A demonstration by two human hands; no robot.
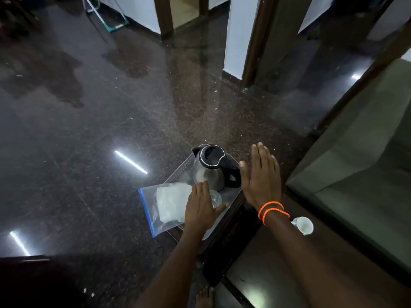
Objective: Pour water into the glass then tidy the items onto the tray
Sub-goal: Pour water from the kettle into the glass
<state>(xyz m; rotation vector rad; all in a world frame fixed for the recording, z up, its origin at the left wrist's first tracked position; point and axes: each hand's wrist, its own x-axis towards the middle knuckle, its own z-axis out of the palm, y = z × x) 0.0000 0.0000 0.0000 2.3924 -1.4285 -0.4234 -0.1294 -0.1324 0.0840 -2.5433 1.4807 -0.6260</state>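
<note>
A steel kettle [210, 168] with a black lid and handle stands on a clear tray [181, 171] at the corner of a dark table. A small glass [216, 197] sits on the tray in front of the kettle. My left hand [200, 207] lies flat beside the glass, covering part of it and part of a zip bag [165, 206] holding white material. The bag hangs over the tray's left edge. My right hand [261, 175] hovers flat, fingers straight, just right of the kettle's handle, holding nothing. Orange bands circle that wrist.
A white cup [303, 225] lies on the table [233, 221] to the right of my right forearm. A glass-topped surface [355, 170] runs along the right. Dark polished floor [100, 121] spreads left and ahead, with door frames at the back.
</note>
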